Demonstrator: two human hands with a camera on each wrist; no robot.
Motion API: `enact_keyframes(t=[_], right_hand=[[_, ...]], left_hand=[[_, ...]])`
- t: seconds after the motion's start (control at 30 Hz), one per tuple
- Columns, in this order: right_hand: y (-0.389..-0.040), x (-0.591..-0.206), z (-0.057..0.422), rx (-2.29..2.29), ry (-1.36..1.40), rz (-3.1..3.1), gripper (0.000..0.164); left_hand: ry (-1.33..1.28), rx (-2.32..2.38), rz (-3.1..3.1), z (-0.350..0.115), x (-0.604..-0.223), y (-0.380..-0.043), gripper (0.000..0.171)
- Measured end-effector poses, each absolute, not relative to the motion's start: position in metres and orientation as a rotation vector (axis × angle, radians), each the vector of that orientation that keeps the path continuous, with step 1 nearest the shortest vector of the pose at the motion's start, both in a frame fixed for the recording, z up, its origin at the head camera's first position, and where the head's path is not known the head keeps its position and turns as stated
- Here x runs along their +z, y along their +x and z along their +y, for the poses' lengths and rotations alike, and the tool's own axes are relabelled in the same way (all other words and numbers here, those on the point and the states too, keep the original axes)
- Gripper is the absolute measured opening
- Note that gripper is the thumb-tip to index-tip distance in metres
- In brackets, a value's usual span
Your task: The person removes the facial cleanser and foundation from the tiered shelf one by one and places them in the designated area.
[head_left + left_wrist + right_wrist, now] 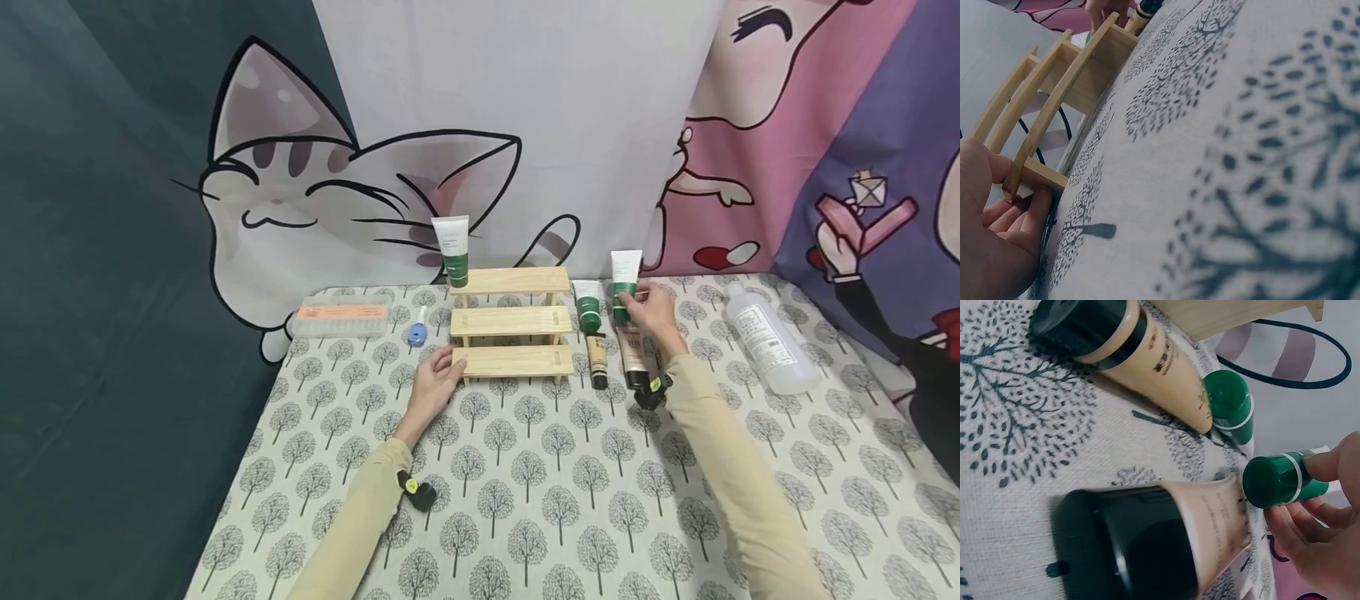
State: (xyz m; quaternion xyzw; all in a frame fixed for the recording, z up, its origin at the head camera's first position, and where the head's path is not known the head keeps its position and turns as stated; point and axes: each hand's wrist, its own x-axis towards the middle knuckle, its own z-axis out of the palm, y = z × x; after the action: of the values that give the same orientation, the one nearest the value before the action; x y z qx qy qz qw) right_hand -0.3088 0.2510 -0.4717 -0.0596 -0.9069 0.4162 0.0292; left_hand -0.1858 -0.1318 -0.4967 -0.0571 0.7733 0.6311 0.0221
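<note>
My left hand [433, 382] grips the left end of the lowest step of a three-tier wooden display stand [512, 320], thumb on top and fingers below in the left wrist view. A white and green squeeze tube [452, 242] stands cap-down on the top step's left end. Right of the stand, my right hand [654, 312] pinches another white and green squeeze tube [625, 268] between thumb and fingers, its green cap [1263, 482] downward. Beside it lies a similar tube [588, 305]. Nearer me lie a slim beige tube [597, 358] and a wider beige tube [634, 354], both black-capped.
Left of the stand are a clear plastic case [341, 318] with an orange label and a small blue and white item [417, 332]. A translucent bottle [771, 342] lies at the right. Tree-print cloth [525, 500] covers the table; a cartoon curtain [600, 100] hangs behind.
</note>
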Motion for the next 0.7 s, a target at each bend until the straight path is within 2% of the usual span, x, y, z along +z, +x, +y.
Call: enact_keyframes(t=[0.27,0.7], right_hand=[[-0.306,-0.479,0.255,1.36,-0.261,-2.822,0.057],[-0.307,-0.482,0.258,1.392,-0.313,-2.899,0.063]], left_hand=[[-0.18,2.006,2.404,-0.134,-0.516,-0.192,0.052],[-0.168,1.981,2.423,-0.131,-0.503,-0.186,0.051]])
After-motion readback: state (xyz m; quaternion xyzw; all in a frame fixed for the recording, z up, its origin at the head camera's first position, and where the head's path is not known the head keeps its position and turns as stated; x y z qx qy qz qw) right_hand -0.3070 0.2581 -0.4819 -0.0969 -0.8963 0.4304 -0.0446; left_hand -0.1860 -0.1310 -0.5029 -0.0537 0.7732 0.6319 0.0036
